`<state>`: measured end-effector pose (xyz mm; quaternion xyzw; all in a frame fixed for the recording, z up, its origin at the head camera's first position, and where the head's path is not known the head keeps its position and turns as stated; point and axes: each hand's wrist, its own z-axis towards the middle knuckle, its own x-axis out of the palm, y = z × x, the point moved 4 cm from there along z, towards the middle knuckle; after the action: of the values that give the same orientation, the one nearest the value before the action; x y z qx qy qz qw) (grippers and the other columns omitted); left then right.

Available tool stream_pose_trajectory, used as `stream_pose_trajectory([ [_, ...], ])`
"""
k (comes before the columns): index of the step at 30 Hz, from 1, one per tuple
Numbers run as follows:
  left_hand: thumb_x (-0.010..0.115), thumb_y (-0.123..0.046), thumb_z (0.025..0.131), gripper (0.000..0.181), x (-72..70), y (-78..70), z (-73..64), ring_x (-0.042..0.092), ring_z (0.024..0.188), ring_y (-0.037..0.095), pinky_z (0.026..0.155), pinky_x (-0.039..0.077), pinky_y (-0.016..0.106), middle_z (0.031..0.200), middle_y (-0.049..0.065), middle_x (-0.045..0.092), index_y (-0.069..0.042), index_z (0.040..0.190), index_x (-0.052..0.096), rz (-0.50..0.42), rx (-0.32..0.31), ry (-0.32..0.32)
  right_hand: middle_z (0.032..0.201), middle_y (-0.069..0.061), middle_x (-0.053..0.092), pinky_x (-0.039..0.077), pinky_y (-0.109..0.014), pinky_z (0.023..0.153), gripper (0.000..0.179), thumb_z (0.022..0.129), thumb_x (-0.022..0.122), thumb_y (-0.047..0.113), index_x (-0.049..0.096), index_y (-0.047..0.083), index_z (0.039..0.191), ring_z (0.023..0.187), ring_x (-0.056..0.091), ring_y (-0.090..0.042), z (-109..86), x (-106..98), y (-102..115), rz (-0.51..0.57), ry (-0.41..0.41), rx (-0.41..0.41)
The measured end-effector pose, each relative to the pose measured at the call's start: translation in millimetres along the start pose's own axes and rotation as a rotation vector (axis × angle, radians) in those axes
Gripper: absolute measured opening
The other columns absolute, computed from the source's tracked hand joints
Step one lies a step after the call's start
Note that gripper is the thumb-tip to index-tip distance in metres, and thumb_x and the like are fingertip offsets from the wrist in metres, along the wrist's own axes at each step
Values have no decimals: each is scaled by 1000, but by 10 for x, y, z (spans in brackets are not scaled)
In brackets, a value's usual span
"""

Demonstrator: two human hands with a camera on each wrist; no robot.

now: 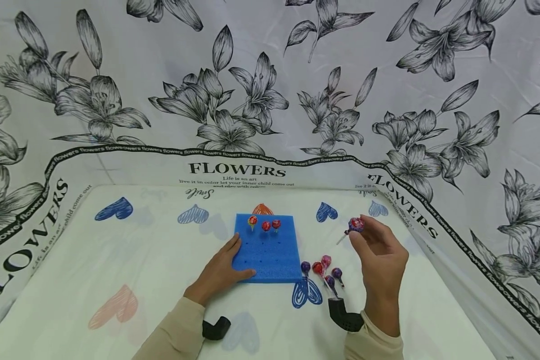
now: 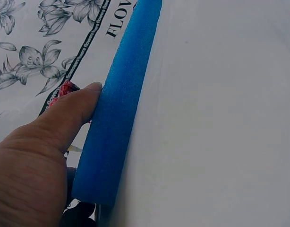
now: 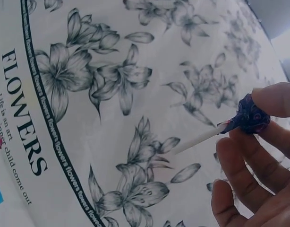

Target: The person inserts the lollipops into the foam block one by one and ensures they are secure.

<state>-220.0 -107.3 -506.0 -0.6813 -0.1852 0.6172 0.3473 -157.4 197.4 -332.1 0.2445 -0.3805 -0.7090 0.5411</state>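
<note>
My right hand (image 1: 382,260) pinches a lollipop (image 1: 356,225) in a purple and red wrapper by its head, raised over the right of the table. Its white stick (image 3: 198,140) points away from the fingers, down and to the left in the right wrist view. My left hand (image 1: 218,270) rests against the near left corner of a blue foam block (image 1: 270,255), fingers along the left edge and thumb (image 2: 83,101) by the near edge. Three lollipops in red wrappers, one of them (image 1: 266,226), stand upright at the far end of the block. Small holes dot its top.
Several loose lollipops, among them a pink one (image 1: 326,261) and a purple one (image 1: 337,273), lie right of the block. Black wrist-camera mounts show by both sleeves. A white cloth with printed hearts covers the table (image 1: 162,265); a flower-printed curtain (image 1: 252,100) hangs behind.
</note>
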Motion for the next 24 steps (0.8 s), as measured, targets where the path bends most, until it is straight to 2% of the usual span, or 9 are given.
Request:
stream_pose_trajectory([
  [7, 78, -52, 76, 100, 6, -20, -2, 21, 141, 36, 108, 28, 53, 159, 7, 18, -4, 151, 31, 0, -4, 1, 108, -25, 60, 51, -27, 86, 36, 80, 58, -25, 54, -23, 116, 98, 60, -30, -39, 76, 185, 198, 23, -157],
  [9, 78, -52, 76, 100, 2, -20, -1, 21, 141, 35, 108, 28, 53, 159, 7, 18, -4, 151, 31, 2, -5, -1, 108, -24, 60, 51, -27, 86, 37, 80, 57, -27, 53, -24, 116, 97, 60, -30, -30, 117, 221, 221, 32, -181],
  [18, 78, -52, 76, 101, 7, -14, -13, 21, 142, 34, 108, 28, 52, 159, 5, 18, -5, 151, 30, 1, -2, -3, 109, -24, 61, 47, -34, 95, 36, 80, 55, -27, 52, -25, 116, 102, 60, -32, 1, 399, 385, 331, 105, -222],
  [24, 78, -52, 75, 101, -7, -11, -17, 20, 142, 33, 108, 28, 53, 159, 3, 17, -6, 151, 30, -11, -11, -11, 109, -25, 61, 45, -37, 97, 36, 81, 57, -25, 53, -23, 117, 104, 59, -34, -13, 561, 406, 337, 152, -223],
])
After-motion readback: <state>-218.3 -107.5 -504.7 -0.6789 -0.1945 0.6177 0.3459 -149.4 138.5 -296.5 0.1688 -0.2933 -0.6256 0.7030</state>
